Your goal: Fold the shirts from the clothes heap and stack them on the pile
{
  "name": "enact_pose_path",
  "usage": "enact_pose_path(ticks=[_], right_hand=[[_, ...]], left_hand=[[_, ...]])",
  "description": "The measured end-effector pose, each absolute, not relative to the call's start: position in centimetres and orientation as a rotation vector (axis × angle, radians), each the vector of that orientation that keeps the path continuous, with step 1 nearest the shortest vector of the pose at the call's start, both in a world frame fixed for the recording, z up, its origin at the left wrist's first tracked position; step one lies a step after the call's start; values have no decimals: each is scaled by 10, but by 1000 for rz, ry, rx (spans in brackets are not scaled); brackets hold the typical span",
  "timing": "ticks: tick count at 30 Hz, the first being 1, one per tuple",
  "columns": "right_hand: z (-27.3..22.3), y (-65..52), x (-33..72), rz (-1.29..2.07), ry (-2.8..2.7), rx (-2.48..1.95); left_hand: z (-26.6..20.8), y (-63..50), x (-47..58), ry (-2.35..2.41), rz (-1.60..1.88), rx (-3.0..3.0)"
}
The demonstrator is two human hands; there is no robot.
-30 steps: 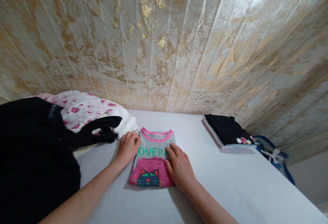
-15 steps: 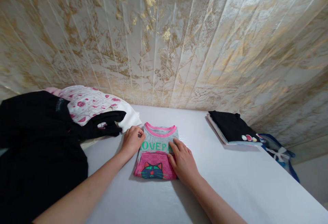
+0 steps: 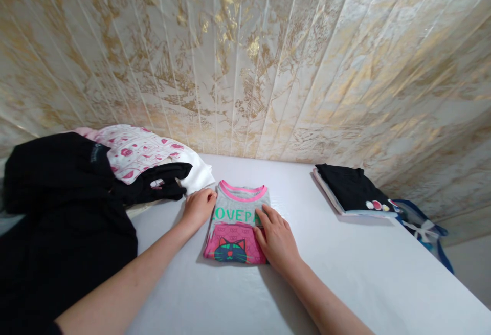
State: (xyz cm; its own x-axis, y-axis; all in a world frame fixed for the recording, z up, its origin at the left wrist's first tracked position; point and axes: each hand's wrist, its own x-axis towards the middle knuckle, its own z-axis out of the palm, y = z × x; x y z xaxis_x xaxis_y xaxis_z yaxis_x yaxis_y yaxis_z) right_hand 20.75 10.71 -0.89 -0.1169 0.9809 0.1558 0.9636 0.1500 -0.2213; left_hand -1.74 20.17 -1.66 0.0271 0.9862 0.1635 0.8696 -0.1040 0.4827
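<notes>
A folded grey and pink T-shirt (image 3: pixel 233 240) lies on the white table in front of me, with its pink-rimmed neckline at the far end. Green letters and a dark cat's head are printed on its front. At the shirt's upper left edge, my left hand (image 3: pixel 199 208) is closed, its fingers curled in against the fabric; the fingertips are partly hidden. My right hand (image 3: pixel 279 238) rests on the shirt's right edge, fingers stretched out and slightly apart, covering the end of the lettering.
On the left is a loose heap: black clothing (image 3: pixel 65 232), a white garment with pink prints (image 3: pixel 140 148) and a white cloth (image 3: pixel 199 171). A folded stack topped by a black garment (image 3: pixel 349 186) sits at the right edge of the table (image 3: pixel 345 268), beside a blue-edged clear bag (image 3: pixel 425 230).
The whole view has shifted slightly. My left hand's fingers have drawn in a little at the shirt's edge. The right hand stays on the shirt's right side.
</notes>
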Motion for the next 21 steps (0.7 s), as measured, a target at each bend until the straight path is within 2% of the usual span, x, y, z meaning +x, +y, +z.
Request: enact_pose_path(ticks=[21], right_hand=[[-7,107,208,84,-2169,-1873]], left_hand=[[-8,198,-15,1818,680,1985]])
